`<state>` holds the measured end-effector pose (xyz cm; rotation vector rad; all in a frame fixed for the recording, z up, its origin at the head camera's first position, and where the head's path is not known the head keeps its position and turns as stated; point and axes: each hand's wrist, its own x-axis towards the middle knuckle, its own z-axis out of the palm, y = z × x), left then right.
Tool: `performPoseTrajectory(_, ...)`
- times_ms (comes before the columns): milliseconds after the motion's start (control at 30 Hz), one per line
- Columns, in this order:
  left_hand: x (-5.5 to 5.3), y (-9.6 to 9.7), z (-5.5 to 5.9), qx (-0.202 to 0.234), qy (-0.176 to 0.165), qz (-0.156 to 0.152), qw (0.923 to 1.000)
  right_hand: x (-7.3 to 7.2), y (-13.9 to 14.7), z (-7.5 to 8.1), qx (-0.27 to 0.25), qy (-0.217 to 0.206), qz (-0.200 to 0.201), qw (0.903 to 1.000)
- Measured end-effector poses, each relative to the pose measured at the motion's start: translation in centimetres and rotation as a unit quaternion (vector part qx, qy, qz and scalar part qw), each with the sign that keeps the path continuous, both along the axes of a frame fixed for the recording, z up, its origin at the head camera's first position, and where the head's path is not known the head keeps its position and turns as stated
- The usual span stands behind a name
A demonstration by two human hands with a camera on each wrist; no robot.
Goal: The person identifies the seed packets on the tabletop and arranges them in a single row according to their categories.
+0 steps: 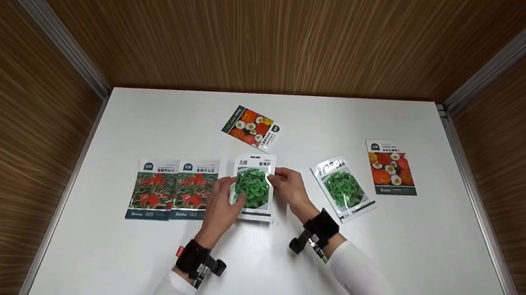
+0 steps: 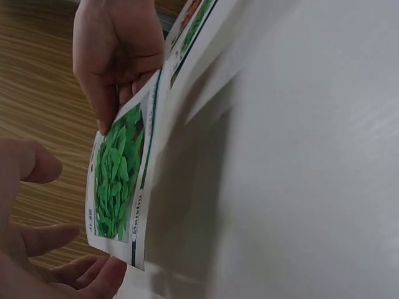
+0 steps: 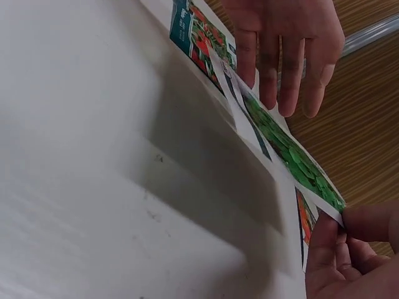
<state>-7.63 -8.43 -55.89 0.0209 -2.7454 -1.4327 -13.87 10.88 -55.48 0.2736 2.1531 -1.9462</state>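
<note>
A white seed packet (image 1: 254,191) with a picture of green leaves is between the two hands, tilted above the table in both wrist views. My right hand (image 1: 291,191) pinches its right edge between thumb and fingers, as the right wrist view shows with the thumb over the leafy picture (image 3: 305,171). On the other side, my left hand (image 1: 220,207) has loosely extended fingers, the thumb overlapping the packet in the head view. In the left wrist view the left fingers (image 2: 103,277) are right at the packet's lower edge.
Two red-flower packets (image 1: 151,190) (image 1: 193,191) lie side by side on the left. An orange-and-white-flower packet (image 1: 251,127) lies tilted behind the hands. Right of them are another green-leaf packet (image 1: 344,190) and a second orange-flower packet (image 1: 391,168). Wood-grain panels (image 1: 275,37) surround the white table (image 1: 441,252).
</note>
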Motion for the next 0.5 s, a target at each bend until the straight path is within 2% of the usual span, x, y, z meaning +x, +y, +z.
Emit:
performPoseTrajectory(100, 0.4, 0.1, -0.5, -0.029, 0.014, -0.005, 0.9995, -0.1, -0.8, -0.3, 0.013, 0.004, 0.013, 0.9998)
performPoseTrajectory(333, 0.6, 0.3, -0.7, -0.085, 0.062, -0.056, 0.9928, -0.4, -2.4, -0.3, 0.03, -0.004, 0.028, 0.9992)
performPoseTrajectory(500, 0.5, 0.4, -1.0, -0.13, 0.08, -0.06, 0.9864, -0.8, -3.0, -0.4, 0.036, -0.001, 0.034, 0.9988)
